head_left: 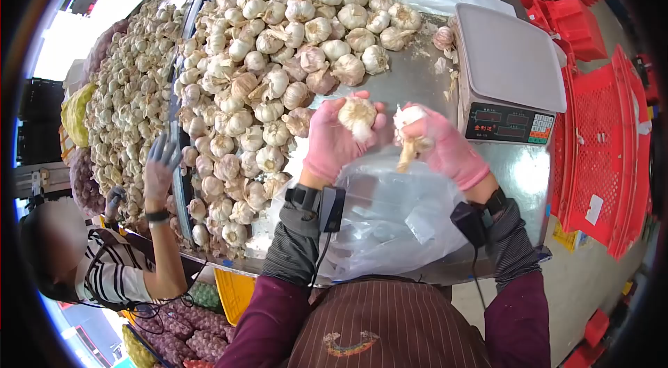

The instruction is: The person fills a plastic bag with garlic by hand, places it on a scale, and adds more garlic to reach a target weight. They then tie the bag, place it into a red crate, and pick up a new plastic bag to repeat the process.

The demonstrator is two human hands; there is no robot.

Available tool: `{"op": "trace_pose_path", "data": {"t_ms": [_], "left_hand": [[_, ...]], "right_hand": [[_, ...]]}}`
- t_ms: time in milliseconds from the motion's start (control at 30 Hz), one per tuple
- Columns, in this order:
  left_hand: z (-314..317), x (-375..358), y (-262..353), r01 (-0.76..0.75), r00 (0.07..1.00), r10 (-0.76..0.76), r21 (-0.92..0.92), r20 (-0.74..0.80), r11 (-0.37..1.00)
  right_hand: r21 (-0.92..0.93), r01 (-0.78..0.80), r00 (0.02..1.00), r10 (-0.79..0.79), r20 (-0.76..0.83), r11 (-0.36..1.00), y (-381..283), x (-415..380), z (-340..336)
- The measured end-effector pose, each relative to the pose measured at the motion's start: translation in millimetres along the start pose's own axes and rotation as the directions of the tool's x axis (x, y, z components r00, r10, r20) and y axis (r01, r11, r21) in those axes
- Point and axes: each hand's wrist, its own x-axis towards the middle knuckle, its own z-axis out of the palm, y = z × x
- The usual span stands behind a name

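Note:
My left hand point(332, 140), in a pink glove, is closed around a garlic bulb point(358, 116) with its root side facing up. Close beside it, my right hand point(447, 149), gloved in pink too, grips another garlic bulb point(409, 119) whose dry stem points down toward me. Both hands are above the steel table, over a clear plastic bag point(390, 211) spread at its front edge. A large heap of garlic bulbs point(271, 83) lies to the left of and beyond my hands.
A digital scale point(511, 58) stands to the right of my hands, with loose garlic skins near it. Red plastic crates point(598, 159) are stacked beyond the table's right edge. At left, a co-worker point(122, 257) with a gloved hand raised is beside a second garlic heap point(132, 90) behind a divider.

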Motion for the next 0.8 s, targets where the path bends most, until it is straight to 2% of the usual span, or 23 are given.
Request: {"op": "trace_pose_path", "data": {"t_ms": [33,67,100,167,233,300,367,400,433,467,500,533,567,633,667,700,733,767,800], "left_hand": [[4,-9,-6,0.019,0.996,-0.010,-0.106,0.084,0.994],[9,-16,-11,0.048,0.985,-0.012,-0.208,0.170,0.977],[14,-23,-15,0.047,0.985,-0.011,-0.207,0.172,0.977],[23,-38,-22,0.048,0.983,-0.002,-0.242,0.185,0.969],[33,-52,-29,0.027,0.990,0.002,-0.206,0.139,0.978],[37,-66,-40,-0.038,0.994,0.034,0.034,0.102,0.999],[30,-80,-56,-0.234,0.972,0.212,0.400,0.099,0.886],[13,-81,-64,-0.155,0.987,0.127,0.432,0.093,0.888],[-1,-82,-68,-0.084,0.995,0.050,0.467,0.084,0.881],[-5,-82,-83,-0.035,0.979,0.165,0.699,-0.120,0.714],[-10,-84,-97,0.003,0.959,0.236,0.838,-0.156,0.545],[-28,-82,-114,-0.105,0.915,0.404,0.961,-0.007,0.255],[-28,-87,-122,-0.024,0.912,0.405,0.978,-0.063,0.208],[-42,-86,-139,0.019,0.888,0.459,0.994,0.031,-0.104],[-39,-91,-136,0.018,0.887,0.460,0.994,0.034,-0.107],[-30,-98,-129,-0.109,0.859,0.464,0.963,0.216,-0.245],[-22,-105,-119,-0.226,0.809,0.440,0.898,0.390,-0.378],[-17,-109,-99,-0.147,0.735,0.532,0.864,0.421,-0.481],[-13,-121,-72,0.041,0.657,0.626,0.809,0.420,-0.586]], "right_hand": [[0.370,-0.065,0.993,0.023,0.118,0.927,-5,-8,10],[0.675,-0.161,0.972,-0.002,0.234,0.720,-7,-15,19],[0.674,-0.159,0.972,-0.003,0.233,0.721,-6,-19,29],[0.795,-0.012,0.984,-0.132,0.116,0.606,-2,-28,45],[0.769,0.035,0.989,-0.133,0.066,0.638,6,-40,51],[0.744,0.070,0.993,-0.116,0.009,0.664,24,-56,54],[0.425,0.067,0.995,-0.092,0.038,0.903,42,-67,48],[0.103,0.035,0.999,-0.032,-0.037,0.994,44,-76,49],[0.100,0.039,0.999,-0.035,-0.036,0.994,58,-80,50],[-0.408,0.194,0.947,-0.278,-0.159,0.892,82,-77,53],[-0.813,0.215,0.833,-0.536,-0.137,0.541,102,-73,54],[-0.886,0.089,0.893,-0.431,-0.131,0.456,113,-72,52],[-0.885,0.101,0.892,-0.435,-0.122,0.455,126,-70,50],[-0.965,0.003,0.908,-0.406,-0.108,0.264,146,-70,43],[-0.975,0.009,0.915,-0.396,-0.081,0.220,150,-73,38],[-0.975,0.008,0.912,-0.401,-0.084,0.223,142,-75,41],[-0.981,0.095,0.854,-0.520,-0.008,0.171,131,-81,43],[-0.979,0.174,0.776,-0.627,0.069,0.108,120,-86,45],[-0.978,0.173,0.775,-0.629,0.063,0.114,107,-84,52]]}}
